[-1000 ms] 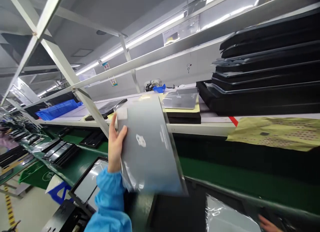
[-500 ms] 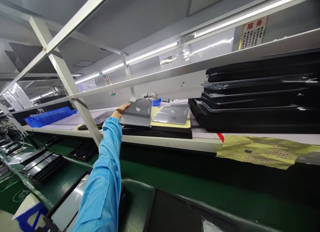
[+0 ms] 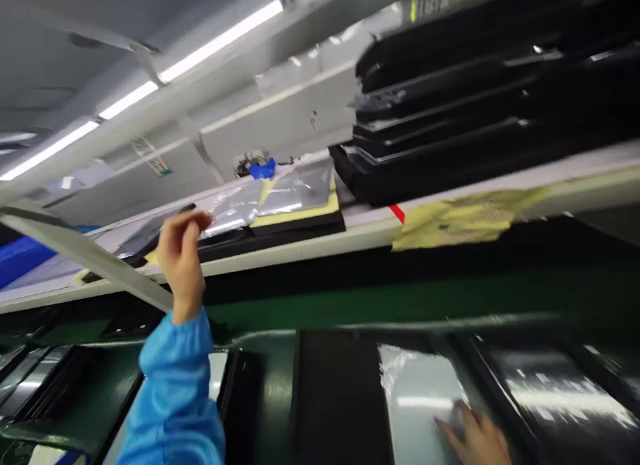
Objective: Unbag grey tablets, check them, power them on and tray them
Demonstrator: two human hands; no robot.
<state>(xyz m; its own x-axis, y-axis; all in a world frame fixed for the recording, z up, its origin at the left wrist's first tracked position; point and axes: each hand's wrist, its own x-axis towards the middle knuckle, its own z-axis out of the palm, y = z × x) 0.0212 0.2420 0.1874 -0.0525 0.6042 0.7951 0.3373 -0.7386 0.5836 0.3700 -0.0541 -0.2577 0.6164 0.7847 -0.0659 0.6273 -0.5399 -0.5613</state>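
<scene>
My left hand [image 3: 183, 258], in a blue sleeve, is raised in front of the shelf. Its fingers are loosely bent, with the thumb apart and nothing visible in them. Just beyond its fingertips lies a grey panel in clear film [image 3: 233, 208], looking like a tablet back cover. A second film-covered grey panel [image 3: 300, 185] rests to its right on a yellow sheet [image 3: 320, 208]. Low on the right, my right hand [image 3: 477, 438] reaches onto a pale flat panel in clear film [image 3: 425, 391], thumb and fingers apart at its right side; motion blurs it.
Black trays [image 3: 480, 111] are stacked on the shelf's right. A yellow perforated sheet [image 3: 450, 218] hangs over the shelf edge [image 3: 360, 231]. A slanting white post [image 3: 95, 251] stands at left. Below lie a black tray [image 3: 340, 398] and a glossy film-covered panel [image 3: 565, 391].
My left hand has let go of the grey panel, which now lies on the shelf, and has drawn back. My right hand has come into view at the pale panel. The view has shifted right and down.
</scene>
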